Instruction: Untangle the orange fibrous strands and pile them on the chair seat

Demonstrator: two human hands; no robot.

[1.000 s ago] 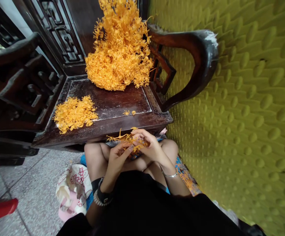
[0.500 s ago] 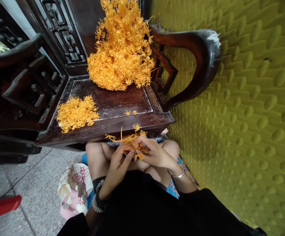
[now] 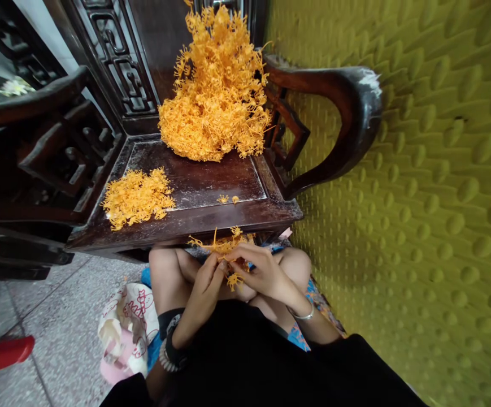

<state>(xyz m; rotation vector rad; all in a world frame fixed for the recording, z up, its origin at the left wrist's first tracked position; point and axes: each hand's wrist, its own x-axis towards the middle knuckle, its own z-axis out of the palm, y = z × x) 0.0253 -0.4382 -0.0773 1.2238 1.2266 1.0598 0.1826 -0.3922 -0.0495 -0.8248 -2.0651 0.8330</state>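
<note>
Over my lap, both hands work close together on a cluster of orange plastic-looking flower pieces [image 3: 224, 245] with thin curled strands. My left hand [image 3: 208, 280] pinches the cluster from the left, thumb and forefinger together. From the right, my right hand [image 3: 259, 265] has its fingers bent in on the same cluster, partly covering it. One spidery orange piece [image 3: 234, 280] hangs just below the fingertips. The exact spot where the fingers meet is hidden. Ahead, a tall heap of orange flower pieces [image 3: 215, 107] and a smaller flat pile [image 3: 138, 198] lie on the wooden chair seat [image 3: 198, 183].
Two loose orange bits [image 3: 223, 199] lie near the seat's front edge. A curved chair arm [image 3: 355, 124] stands by the yellow-green textured wall [image 3: 440, 198] on the right. On the floor at left are a white and pink bag [image 3: 129, 325] and a red object [image 3: 5, 357].
The view has shifted slightly, so the chair and piles sit a little lower and further right. My right hand has turned a bit, its fingers reaching more over the cluster.
</note>
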